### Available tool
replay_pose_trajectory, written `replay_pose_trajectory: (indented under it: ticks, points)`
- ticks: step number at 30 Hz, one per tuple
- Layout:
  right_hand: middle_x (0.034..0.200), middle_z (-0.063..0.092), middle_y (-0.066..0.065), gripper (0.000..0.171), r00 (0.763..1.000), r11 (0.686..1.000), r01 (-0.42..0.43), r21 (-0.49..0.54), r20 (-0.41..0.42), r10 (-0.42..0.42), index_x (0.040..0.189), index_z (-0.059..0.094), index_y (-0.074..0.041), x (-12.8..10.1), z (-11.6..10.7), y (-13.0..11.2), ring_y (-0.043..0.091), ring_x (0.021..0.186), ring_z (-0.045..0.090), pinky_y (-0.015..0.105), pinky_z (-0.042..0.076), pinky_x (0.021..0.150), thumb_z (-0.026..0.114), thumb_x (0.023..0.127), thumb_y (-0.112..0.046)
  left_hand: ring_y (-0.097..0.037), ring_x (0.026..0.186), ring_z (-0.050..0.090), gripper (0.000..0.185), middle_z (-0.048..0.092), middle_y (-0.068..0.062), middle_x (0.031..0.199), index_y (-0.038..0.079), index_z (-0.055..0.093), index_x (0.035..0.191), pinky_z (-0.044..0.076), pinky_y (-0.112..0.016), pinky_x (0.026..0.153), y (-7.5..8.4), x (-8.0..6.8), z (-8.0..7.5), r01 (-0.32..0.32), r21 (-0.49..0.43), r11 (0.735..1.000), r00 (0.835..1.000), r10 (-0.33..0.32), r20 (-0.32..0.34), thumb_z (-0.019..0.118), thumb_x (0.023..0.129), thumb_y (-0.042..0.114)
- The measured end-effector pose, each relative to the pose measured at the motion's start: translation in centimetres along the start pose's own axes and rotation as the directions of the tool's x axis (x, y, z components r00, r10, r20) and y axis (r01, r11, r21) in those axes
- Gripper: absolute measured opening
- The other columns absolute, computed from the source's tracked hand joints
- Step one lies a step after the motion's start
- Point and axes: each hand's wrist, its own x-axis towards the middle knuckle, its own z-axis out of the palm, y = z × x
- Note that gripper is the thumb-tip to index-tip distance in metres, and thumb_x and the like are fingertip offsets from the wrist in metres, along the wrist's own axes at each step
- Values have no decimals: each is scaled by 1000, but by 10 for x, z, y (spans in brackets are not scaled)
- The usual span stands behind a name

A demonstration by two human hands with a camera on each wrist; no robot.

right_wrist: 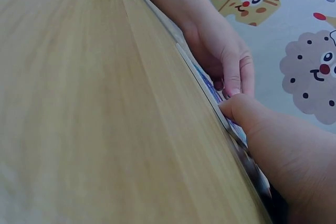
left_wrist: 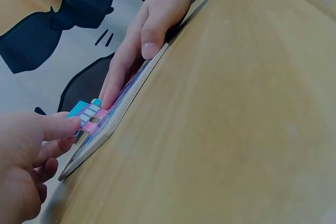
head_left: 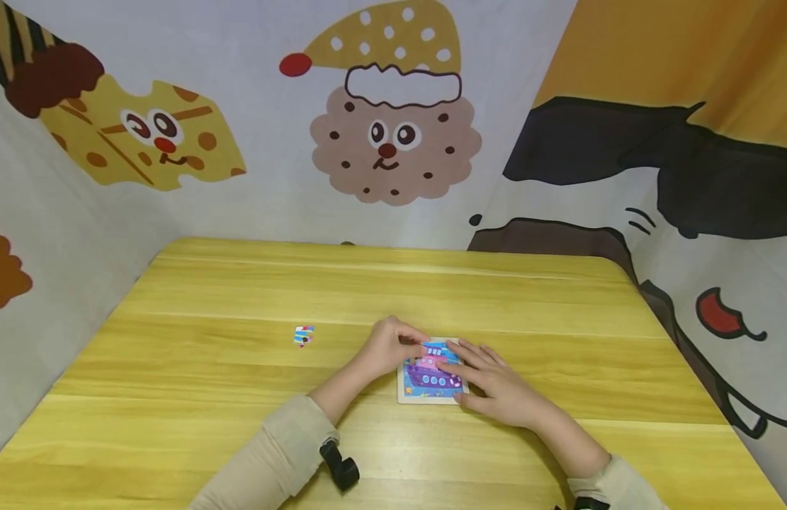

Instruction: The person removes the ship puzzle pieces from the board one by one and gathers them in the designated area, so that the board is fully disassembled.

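Puzzle work going on here: a small square puzzle board (head_left: 431,397) with a boat picture sits on the yellow wooden table (head_left: 240,425), toward the near edge and a bit right of centre. The left hand (head_left: 387,347) is at the board's 10 o'clock corner, pinching a little striped pink-and-blue puzzle piece (left_wrist: 86,115) between thumb and fingertips, with the piece tipped over the board's edge rather than lying flat in it. The right hand (head_left: 495,382) comes in from 4 o'clock with fingers stretched out flat and close together on the picture, thumb (left_wrist: 153,40) hooked against the board's side, so it's basically pinning the frame down. My take on doing this bit well: keep that right hand pressing so the board doesn't skate, line the piece's outline up with the gap first, then lower it level rather than jamming one corner in. If it binds, I'd lift and rotate a touch instead of forcing it. One loose piece (head_left: 303,336) lies on the table at about 9 o'clock from the board, well apart from both hands.
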Motion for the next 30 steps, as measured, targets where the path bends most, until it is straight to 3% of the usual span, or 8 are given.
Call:
replay_pose_trajectory:
  ticks: [9, 14, 25, 30]
  points:
    - [158, 18, -3, 54, 1000, 1000, -4, -7, -10, 4, 146, 39, -33, 0, -2, -2, 28, 143, 14, 54, 9, 111, 54, 95, -43, -19, 79, 51, 12, 59, 0, 84, 14, 78, 91, 47, -34, 67, 6, -1, -6, 15, -47, 999, 999, -17, -49, 78, 79, 10]
    - [158, 18, -3, 54, 1000, 1000, -8, -2, -4, 8, 147, 38, -34, 0, -2, -1, 26, 143, 13, 53, 9, 111, 54, 95, -43, -19, 81, 52, 10, 62, 3, 84, 14, 78, 91, 46, -35, 70, 8, -2, -13, 31, -54, 998, 998, -34, -43, 76, 82, 10]
    - [157, 19, -1, 54, 1000, 1000, 17, -11, -12, -17, 147, 39, -33, 1, -1, -1, 28, 143, 14, 55, 9, 110, 53, 96, -43, -18, 85, 56, 10, 65, 4, 84, 11, 76, 88, 45, -37, 74, 6, -12, -41, 30, -31, 999, 999, -32, -43, 75, 80, 4]
    - [157, 21, 1, 54, 999, 999, 32, -23, -25, -33, 146, 40, -32, 1, -1, -1, 30, 142, 16, 57, 10, 110, 55, 96, -40, -18, 86, 55, 9, 64, 3, 86, 13, 76, 88, 44, -37, 75, 4, -20, -57, 59, -1, 998, 997, -59, -48, 74, 81, 7]
